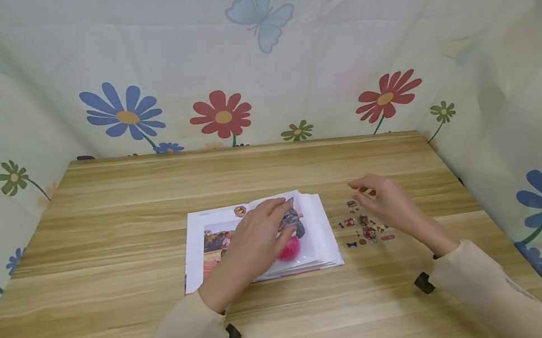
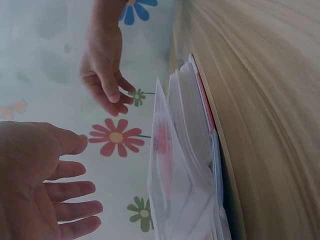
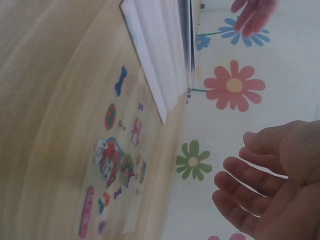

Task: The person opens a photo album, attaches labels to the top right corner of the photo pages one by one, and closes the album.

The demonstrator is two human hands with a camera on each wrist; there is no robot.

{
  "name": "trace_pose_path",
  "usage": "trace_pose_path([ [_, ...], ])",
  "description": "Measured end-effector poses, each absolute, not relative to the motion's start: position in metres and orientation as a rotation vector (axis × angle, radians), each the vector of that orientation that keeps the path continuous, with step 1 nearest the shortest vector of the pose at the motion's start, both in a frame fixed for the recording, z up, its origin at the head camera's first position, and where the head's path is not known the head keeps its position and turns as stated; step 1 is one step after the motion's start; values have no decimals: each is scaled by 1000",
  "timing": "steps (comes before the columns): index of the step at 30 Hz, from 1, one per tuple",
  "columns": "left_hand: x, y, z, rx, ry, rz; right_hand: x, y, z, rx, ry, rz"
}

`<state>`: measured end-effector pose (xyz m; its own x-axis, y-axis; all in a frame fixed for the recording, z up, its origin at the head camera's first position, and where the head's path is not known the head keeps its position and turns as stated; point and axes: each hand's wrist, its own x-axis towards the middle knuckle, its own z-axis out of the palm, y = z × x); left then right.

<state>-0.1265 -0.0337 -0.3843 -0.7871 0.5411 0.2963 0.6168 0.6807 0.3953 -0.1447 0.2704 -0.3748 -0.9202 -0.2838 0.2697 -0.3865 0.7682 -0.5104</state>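
Observation:
An open photo album (image 1: 327, 235) lies on the table, with a photo (image 1: 215, 236) on its left page. A grey kitten picture with a pink fluffy ball (image 1: 289, 249) shows on the right page. My left hand (image 1: 252, 244) hovers over the middle of the album, fingers extended and holding nothing, and hides part of both pages. To the album's right lies a clear sheet of cartoon dog stickers (image 3: 109, 162). Above this sheet my right hand (image 1: 389, 202) is raised, its fingers loosely bent and nothing between them. One small round sticker (image 1: 240, 211) sits at the top of the left page.
The wood-grain table (image 1: 128, 209) is enclosed by flower-printed cloth (image 1: 319, 61) at the back and sides. In the left wrist view, the album's right page tilts up from the stack of pages (image 2: 187, 110) beneath it.

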Motion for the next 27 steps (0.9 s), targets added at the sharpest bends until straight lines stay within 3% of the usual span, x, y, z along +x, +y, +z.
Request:
trace_pose_path([
  [27,-121,31,-399,-1112,-2689,-551,-130,301,-398,463,-2870,833],
])
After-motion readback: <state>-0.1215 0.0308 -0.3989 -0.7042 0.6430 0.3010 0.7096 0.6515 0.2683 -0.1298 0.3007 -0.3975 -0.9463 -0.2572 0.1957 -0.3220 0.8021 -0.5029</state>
